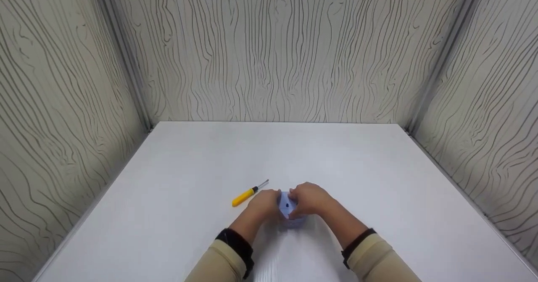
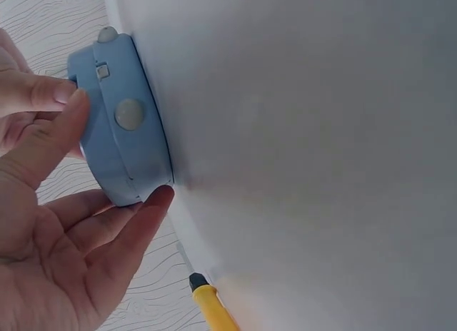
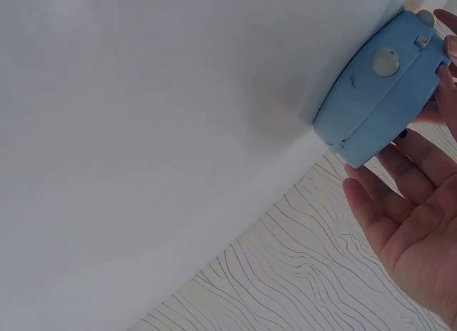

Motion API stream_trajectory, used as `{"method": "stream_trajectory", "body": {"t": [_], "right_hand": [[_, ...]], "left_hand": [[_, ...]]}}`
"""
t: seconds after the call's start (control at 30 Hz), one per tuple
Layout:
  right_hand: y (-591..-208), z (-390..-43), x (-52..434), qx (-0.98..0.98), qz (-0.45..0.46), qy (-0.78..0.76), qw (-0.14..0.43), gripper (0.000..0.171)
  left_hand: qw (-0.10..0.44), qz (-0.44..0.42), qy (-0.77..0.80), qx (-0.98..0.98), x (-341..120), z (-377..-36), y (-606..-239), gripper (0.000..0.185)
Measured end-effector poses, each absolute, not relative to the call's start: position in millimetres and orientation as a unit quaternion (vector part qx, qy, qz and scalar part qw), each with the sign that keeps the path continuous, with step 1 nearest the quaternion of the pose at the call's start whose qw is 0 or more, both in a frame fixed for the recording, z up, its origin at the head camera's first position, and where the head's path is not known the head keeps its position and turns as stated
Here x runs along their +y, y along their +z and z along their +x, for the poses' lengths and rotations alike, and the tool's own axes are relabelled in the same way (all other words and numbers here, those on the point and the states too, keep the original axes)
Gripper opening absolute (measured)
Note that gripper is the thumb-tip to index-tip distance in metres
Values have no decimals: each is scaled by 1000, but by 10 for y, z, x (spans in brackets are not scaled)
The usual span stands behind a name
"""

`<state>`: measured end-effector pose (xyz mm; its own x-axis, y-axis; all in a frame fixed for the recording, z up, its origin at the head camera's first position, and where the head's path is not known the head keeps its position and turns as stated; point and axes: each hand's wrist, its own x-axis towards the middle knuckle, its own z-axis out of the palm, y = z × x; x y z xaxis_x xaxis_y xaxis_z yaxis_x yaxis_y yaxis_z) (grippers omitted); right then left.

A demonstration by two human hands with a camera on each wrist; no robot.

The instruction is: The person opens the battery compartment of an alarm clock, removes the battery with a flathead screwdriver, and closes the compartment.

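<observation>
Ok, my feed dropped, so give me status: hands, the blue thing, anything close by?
Left hand and right hand both grip the round blue device, resting on the white table. Yellow screwdriver lies just left, untouched.

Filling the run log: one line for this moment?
left hand: holds blue device | right hand: holds it too | yellow screwdriver: lies on table

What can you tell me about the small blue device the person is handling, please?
The blue device is a rounded case that looks like smooth plastic, with a seam round its edge, a pale round button and a small square one on its side. It lies flat on the white table, between the left hand and right hand, whose fingers touch it.
</observation>
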<state>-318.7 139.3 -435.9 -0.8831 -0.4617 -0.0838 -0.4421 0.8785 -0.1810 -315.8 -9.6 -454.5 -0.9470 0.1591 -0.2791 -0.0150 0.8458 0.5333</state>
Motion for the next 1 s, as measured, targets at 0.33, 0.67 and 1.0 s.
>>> {"method": "stream_trajectory", "body": {"t": [0.33, 0.67, 1.0], "right_hand": [[-4313, -3245, 1352, 965, -252, -46, 59, 37], [-4342, -3243, 1365, 961, -271, -32, 52, 26], [-4304, -3245, 1369, 963, -256, -42, 72, 28]], "left_hand": [[159, 39, 283, 945, -112, -3157, -4496, 60], [150, 64, 238, 958, -115, -3171, -4524, 65], [158, 49, 243, 956, -91, -3169, -4521, 68]]}}
